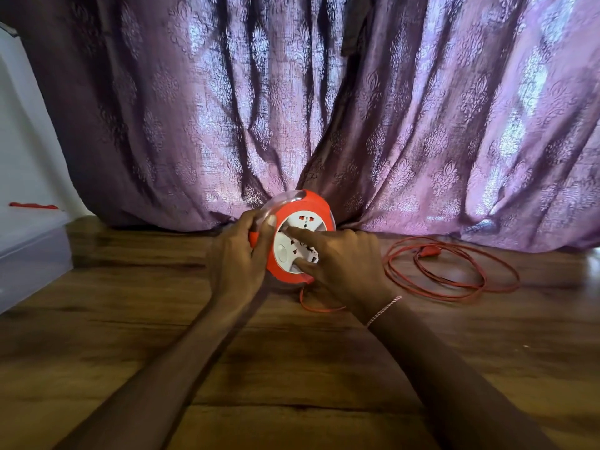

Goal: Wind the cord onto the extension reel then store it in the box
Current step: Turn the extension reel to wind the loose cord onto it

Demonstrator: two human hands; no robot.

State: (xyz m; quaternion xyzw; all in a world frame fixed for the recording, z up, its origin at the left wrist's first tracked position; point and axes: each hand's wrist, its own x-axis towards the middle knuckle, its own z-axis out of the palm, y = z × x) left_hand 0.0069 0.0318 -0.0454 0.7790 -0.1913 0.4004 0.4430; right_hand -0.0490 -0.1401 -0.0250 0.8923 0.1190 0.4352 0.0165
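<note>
The red extension reel [310,206] with a white socket face stands on edge on the wooden floor, close to the curtain. My left hand [238,254] grips its left rim, thumb over the front edge. My right hand [344,261] lies across the white socket face [303,222], forefinger and thumb spread and pressed on it. A thin red cord [454,280] leaves the bottom of the reel and lies in loose loops on the floor to the right. The red plug [429,251] rests among the loops.
A clear plastic storage box [32,254] sits at the left edge of the floor [292,368], with something red [32,206] on its top. A purple patterned curtain [324,108] hangs right behind the reel.
</note>
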